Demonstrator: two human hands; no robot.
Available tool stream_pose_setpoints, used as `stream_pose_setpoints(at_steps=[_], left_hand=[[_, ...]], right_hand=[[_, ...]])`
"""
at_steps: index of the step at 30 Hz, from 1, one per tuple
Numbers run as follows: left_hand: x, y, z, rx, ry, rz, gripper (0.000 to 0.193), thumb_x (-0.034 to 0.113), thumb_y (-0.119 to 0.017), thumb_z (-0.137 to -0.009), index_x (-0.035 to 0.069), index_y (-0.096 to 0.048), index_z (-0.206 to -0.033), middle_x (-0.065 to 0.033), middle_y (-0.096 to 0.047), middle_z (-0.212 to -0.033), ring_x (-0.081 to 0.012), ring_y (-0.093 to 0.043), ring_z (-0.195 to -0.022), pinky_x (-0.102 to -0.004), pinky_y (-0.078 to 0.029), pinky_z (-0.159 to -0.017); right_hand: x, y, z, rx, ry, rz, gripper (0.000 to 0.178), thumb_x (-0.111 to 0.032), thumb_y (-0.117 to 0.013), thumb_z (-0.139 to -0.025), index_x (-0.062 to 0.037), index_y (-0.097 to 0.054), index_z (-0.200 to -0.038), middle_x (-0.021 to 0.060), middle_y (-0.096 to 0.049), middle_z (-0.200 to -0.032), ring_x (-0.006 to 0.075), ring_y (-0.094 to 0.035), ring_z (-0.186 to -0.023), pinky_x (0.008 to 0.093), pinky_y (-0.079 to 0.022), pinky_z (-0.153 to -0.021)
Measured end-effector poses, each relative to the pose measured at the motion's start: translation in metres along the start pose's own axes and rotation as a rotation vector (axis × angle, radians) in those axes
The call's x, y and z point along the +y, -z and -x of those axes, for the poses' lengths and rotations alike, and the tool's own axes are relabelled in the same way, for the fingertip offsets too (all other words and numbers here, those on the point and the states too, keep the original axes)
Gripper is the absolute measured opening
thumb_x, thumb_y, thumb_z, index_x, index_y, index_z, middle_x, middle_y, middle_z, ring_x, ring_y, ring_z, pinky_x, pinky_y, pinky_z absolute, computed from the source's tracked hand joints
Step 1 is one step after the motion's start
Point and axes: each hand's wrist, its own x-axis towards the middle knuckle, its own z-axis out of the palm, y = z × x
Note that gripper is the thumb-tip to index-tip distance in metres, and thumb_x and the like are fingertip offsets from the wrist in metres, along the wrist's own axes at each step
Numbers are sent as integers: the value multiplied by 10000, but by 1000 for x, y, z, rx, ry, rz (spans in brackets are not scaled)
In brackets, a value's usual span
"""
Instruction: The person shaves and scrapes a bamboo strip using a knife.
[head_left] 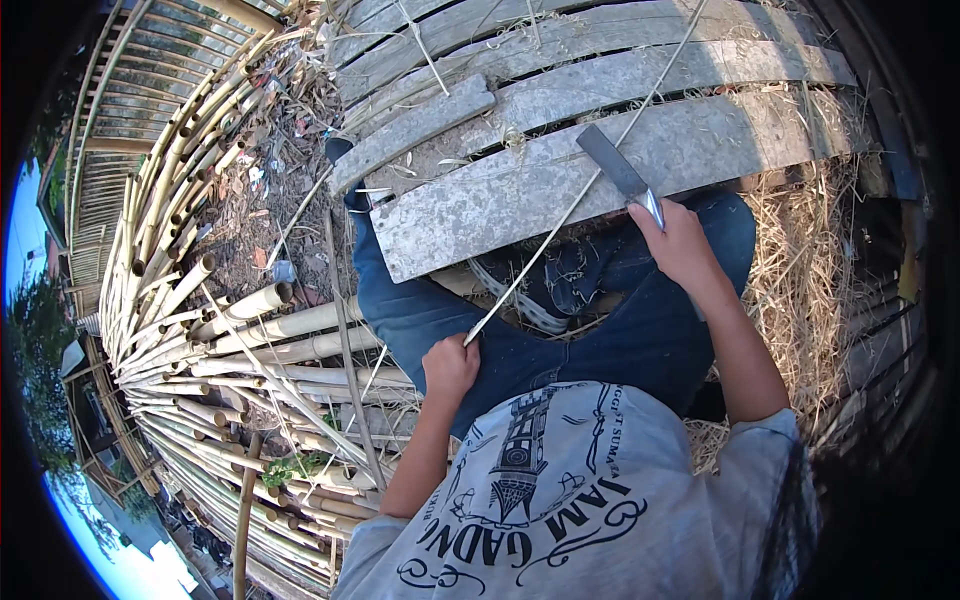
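Possible slip of the knife (612, 162) down the strip (547, 243), from a wrong blade angle or a hard spot in the grain, toward the left hand (452, 366) or left thigh (400, 312); possible twist or roll of the strip under the blade, from a hold at the near end only, with no hand on the far length; possible snap or sideways whip, from apparent thinness and a long free run; possible bite of the blade into the worktop (480, 215), or a catch in the gaps between boards, from too much downward force.

Left hand closed round the near end of the strip, low over the lap, back of the hand upward; right hand (678, 238) wrapped about the knife's handle, thumb lying along it toward the blade; right forearm angled inward from the right, blade pointing up and left, away from the body.

Strip running slantwise from the lap, over the worktop's near edge and on past its far boards; knife crossing it near that edge, contact or slight clearance hard to tell; shavings (515, 137) scattered over the boards.
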Motion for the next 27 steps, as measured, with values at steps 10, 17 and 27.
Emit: stream_pose_setpoints(at_steps=[10, 17, 27], left_hand=[[4, 2, 0, -15, 3, -5, 307, 303, -581, -906, 41, -691, -792, -242, -644, -732, -438, -638, -736, -517, -494, -673], [-7, -4, 2, 55, -60, -6, 257, 267, -592, -889, 63, -692, -768, -218, -648, -695, -414, -646, -681, -509, -508, -631], [3, -2, 1, 16, -7, -13, 309, 298, -581, -903, 43, -673, -754, -234, -638, -710, -434, -635, -714, -518, -492, -655]], right_hand=[[0, 2, -4, -44, -118, -122, 405, -359, -574, -962, 45, -605, -947, 275, -648, -814, 500, -618, -855, 477, -499, -714], [-5, 4, -2, -33, -86, -112, 404, -349, -565, -967, 52, -601, -989, 257, -645, -785, 475, -627, -820, 453, -492, -707], [10, -22, 0, 107, -73, -209, 413, -360, -560, -973, 51, -593, -945, 261, -658, -809, 472, -639, -849, 459, -504, -713]])
